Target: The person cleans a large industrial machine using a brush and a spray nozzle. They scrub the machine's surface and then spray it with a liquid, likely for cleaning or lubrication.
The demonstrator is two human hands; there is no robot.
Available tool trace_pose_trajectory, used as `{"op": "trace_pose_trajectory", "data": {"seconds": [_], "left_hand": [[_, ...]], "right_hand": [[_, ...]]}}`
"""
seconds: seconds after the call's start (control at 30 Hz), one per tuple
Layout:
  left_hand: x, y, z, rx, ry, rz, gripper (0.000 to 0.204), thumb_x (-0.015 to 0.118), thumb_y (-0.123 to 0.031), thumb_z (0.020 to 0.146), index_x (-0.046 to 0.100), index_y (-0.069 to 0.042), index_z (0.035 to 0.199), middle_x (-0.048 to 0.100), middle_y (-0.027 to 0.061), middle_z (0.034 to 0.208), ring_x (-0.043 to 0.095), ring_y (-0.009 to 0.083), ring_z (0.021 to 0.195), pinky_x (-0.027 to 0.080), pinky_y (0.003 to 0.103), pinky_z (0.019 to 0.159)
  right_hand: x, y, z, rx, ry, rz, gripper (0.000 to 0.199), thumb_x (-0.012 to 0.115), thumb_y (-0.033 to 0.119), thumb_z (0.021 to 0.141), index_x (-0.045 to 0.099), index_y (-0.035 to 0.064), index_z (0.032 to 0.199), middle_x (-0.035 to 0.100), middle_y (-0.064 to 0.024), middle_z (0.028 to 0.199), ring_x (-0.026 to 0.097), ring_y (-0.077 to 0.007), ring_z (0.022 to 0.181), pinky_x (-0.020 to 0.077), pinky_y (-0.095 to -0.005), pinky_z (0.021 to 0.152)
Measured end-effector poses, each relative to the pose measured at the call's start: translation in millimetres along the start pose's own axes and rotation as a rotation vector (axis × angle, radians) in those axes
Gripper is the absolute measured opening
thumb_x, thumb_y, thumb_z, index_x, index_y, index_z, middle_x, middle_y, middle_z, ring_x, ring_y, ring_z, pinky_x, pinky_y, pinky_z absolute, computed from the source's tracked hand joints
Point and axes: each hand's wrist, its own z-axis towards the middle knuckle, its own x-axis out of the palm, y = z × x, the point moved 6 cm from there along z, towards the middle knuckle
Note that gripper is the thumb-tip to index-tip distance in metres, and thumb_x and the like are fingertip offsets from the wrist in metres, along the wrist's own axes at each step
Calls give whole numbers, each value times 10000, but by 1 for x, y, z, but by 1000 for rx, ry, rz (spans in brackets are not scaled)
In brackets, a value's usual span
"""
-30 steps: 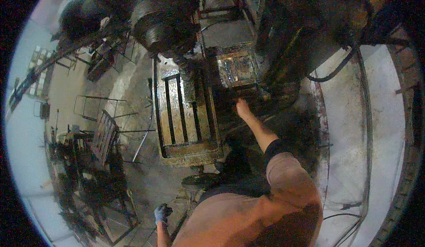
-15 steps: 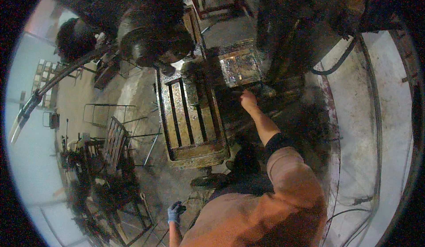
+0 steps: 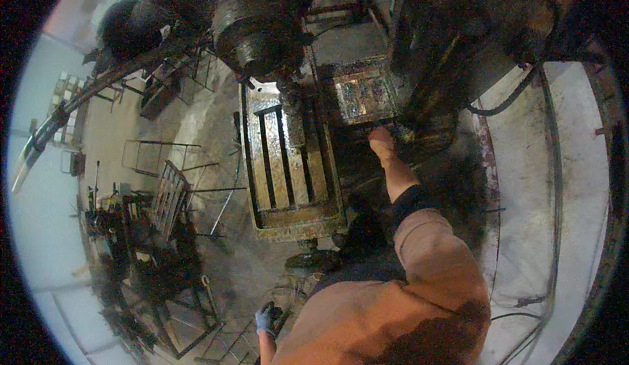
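My bare right hand [image 3: 381,142] reaches forward to the dark side of a large metal machine, just below an oily, chip-covered ledge [image 3: 363,96]. Its fingers look closed, and whatever they hold is lost in shadow. To its left lies the long slotted machine table [image 3: 282,218], wet and strewn with shiny chips. The dark machine head [image 3: 259,31] hangs over the far end of that table. My left hand [image 3: 267,317], in a blue-grey glove with dark patches, is low beside my body, away from the machine; its finger pose is too dark to make out.
A handwheel [image 3: 311,259] sits under the table's near end. On the left stand a slatted rack [image 3: 169,198], thin metal frames and a cluttered dark stand [image 3: 157,260]. A long bar [image 3: 52,123] slants across the upper left. A black hose [image 3: 498,103] hangs near the pale right wall.
My view has shifted, so the machine sits slightly farther right and higher. My right hand stays by the dark machine side below the ledge. The left stays low beside me.
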Motion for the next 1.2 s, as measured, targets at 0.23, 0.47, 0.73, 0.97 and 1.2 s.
{"op": "trace_pose_trajectory", "data": {"seconds": [0.23, 0.47, 0.73, 0.97, 1.2], "left_hand": [[32, 5, -28, -136, -18, -249, 221, 509, -94, 779, 542, -9, 980, 588, 147, 720, 561, 241, 563, 472, 334, 481], [26, -29, -27, -105, -74, -161, 229, 509, -103, 776, 538, -11, 984, 589, 137, 721, 560, 240, 563, 486, 354, 505], [10, 28, 20, -17, 57, -35, 232, 512, -102, 777, 551, -3, 984, 606, 146, 762, 586, 233, 603, 485, 326, 535], [11, -9, 15, -25, -15, -77, 219, 519, -98, 779, 555, -10, 977, 607, 134, 755, 590, 224, 604, 473, 311, 509], [29, 2, 4, 106, 102, -11, 215, 530, -98, 777, 551, -1, 968, 601, 132, 748, 576, 227, 567, 462, 308, 481]], "right_hand": [[-93, 87, 14, 270, 80, 283, 128, 481, 134, 780, 554, 31, 802, 526, -152, 791, 504, -319, 712, 441, -424, 626], [16, 23, 2, 188, -28, -441, 109, 518, 158, 765, 554, 71, 820, 506, -115, 749, 501, -318, 663, 441, -433, 547], [-84, 66, 24, 124, 56, 199, 101, 540, 135, 709, 586, 46, 715, 502, -119, 691, 508, -323, 629, 444, -439, 551], [-33, 28, 7, 123, 112, -80, 134, 510, 112, 731, 589, 16, 781, 512, -144, 794, 493, -325, 700, 436, -447, 584], [-70, 54, -29, 684, 123, 380, 182, 498, 155, 766, 576, -10, 756, 523, -148, 830, 508, -305, 748, 434, -438, 642]]}}
